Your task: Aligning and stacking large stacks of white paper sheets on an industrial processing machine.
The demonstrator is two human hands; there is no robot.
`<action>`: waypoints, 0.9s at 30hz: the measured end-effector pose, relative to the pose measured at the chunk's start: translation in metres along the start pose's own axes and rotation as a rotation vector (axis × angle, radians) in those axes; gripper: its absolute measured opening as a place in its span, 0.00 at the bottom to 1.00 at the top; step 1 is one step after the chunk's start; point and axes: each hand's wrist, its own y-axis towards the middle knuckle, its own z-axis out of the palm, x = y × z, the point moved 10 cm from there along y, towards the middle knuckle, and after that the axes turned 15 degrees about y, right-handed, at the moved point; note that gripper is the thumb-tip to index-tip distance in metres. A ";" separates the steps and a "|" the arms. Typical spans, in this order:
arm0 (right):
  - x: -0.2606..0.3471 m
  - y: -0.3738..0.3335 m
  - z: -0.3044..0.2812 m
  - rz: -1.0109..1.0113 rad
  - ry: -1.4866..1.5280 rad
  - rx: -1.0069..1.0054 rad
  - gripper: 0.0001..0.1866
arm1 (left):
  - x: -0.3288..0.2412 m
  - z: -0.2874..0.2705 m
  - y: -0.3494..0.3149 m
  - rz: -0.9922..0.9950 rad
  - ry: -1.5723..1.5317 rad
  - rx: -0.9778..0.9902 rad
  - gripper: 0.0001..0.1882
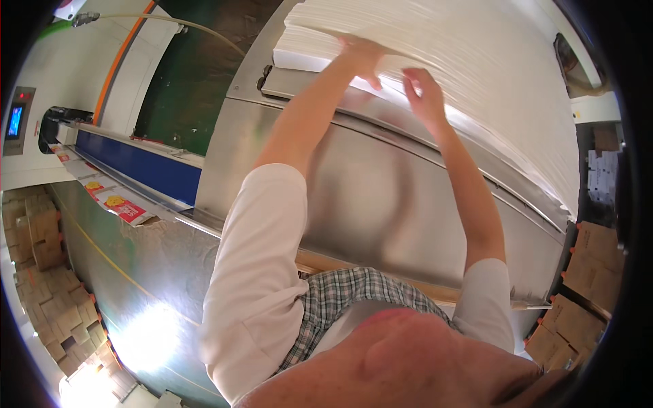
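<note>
A thick, wide stack of thin white sheets [496, 81] lies on a steel table [381, 190] before me. My left hand [362, 58] reaches into the front edge of the stack toward its left end. Its fingers lie against the layers, partly hidden by them, and the thumb is spread down toward the steel ledge. To the right of it, my right hand [426, 98] is raised at the same front edge. Its fingers are bent and apart, with nothing visible between them. Below both hands, a bright strip of the stack's edge shows.
A blue-sided rail [136, 166] runs from the table's left to a machine with a small screen [15, 121]. Red and white printed packaging [115, 200] lies along it. Cardboard cartons stand at the left [58, 299] and right [592, 262]. A hose [177, 22] crosses the upper left.
</note>
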 end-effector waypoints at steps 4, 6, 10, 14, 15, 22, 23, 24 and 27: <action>0.048 -0.003 0.035 0.083 0.201 0.139 0.06 | 0.110 0.003 -0.025 -0.384 -0.100 -0.280 0.32; 0.034 -0.052 0.034 0.038 0.139 0.247 0.05 | 0.188 0.008 -0.069 -0.579 -0.380 -0.632 0.22; -0.029 -0.151 -0.016 0.264 0.081 0.168 0.03 | 0.255 0.058 -0.118 -1.004 -0.593 -0.761 0.16; -0.039 -0.174 -0.028 0.244 0.024 0.103 0.02 | 0.260 0.089 -0.103 -0.907 -1.075 -0.881 0.13; -0.034 -0.173 -0.028 0.220 -0.057 0.054 0.01 | 0.253 0.087 -0.098 -0.919 -1.151 -0.891 0.13; -0.033 -0.171 -0.022 0.165 -0.198 0.022 0.03 | 0.263 0.094 -0.085 -0.861 -1.218 -0.933 0.11; -0.032 -0.171 -0.021 0.165 -0.202 0.025 0.03 | 0.263 0.094 -0.086 -0.863 -1.224 -0.933 0.11; -0.032 -0.171 -0.020 0.169 -0.216 0.033 0.03 | 0.262 0.094 -0.084 -0.866 -1.203 -0.909 0.11; -0.032 -0.172 -0.021 0.174 -0.233 0.037 0.03 | 0.257 0.095 -0.085 -0.860 -1.203 -0.832 0.11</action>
